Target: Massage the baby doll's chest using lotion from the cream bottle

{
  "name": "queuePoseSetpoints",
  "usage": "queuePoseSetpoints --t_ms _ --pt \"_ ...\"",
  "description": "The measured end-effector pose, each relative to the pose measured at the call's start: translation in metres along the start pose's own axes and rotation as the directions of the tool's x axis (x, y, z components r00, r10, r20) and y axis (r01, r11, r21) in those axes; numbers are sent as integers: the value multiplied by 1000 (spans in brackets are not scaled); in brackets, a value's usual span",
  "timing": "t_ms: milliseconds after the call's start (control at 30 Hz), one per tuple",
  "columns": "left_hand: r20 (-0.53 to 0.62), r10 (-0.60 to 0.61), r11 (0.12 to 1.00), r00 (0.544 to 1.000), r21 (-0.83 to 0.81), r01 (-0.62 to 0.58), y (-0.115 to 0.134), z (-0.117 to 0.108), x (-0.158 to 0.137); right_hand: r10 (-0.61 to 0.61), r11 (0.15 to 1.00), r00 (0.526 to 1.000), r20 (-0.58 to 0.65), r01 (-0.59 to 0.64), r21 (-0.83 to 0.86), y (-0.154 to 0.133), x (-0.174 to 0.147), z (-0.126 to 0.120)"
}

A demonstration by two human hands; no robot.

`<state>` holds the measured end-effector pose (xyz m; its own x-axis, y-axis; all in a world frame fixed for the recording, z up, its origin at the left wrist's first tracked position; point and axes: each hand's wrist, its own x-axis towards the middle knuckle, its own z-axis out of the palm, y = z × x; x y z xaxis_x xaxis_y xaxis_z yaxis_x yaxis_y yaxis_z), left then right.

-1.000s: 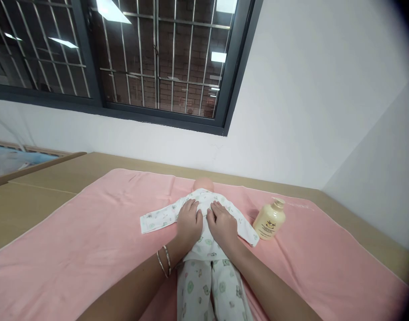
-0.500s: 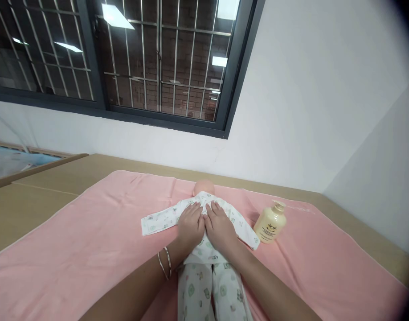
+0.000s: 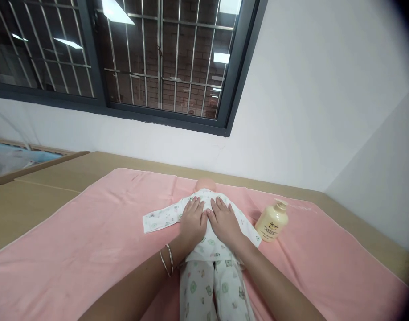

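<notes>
A baby doll (image 3: 206, 183) lies on a pink blanket (image 3: 100, 240), its head toward the wall. It wears a white patterned top (image 3: 209, 247) and matching trousers (image 3: 197, 285). My left hand (image 3: 193, 223) rests flat on the left side of the doll's upper body, fingers stretched out. Beside it, my right hand (image 3: 224, 221) lies flat on the right side, fingers slightly apart, the two thumbs close together. Both sleeves spread outward. A pale yellow pump bottle (image 3: 273, 221) stands right of the doll, near the right sleeve's cuff.
The blanket covers a wooden tabletop (image 3: 54, 178) set against a white wall (image 3: 291, 111). A dark-framed window (image 3: 167, 116) with metal bars is above. At the far left, a wooden-edged area (image 3: 20, 158) holds blue and whitish material.
The right hand has shifted slightly outward and up on the top, so the hands are a little further apart at the fingertips. The view has moved slightly.
</notes>
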<state>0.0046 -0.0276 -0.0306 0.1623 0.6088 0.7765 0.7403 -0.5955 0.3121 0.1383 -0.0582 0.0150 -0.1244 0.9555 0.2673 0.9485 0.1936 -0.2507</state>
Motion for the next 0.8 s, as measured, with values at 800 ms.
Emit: queuePoseSetpoints --t_ms 800 --pt "6 38 999 999 -37 -37 -2 -1 1 -63 998 998 -8 63 0 11 7 2"
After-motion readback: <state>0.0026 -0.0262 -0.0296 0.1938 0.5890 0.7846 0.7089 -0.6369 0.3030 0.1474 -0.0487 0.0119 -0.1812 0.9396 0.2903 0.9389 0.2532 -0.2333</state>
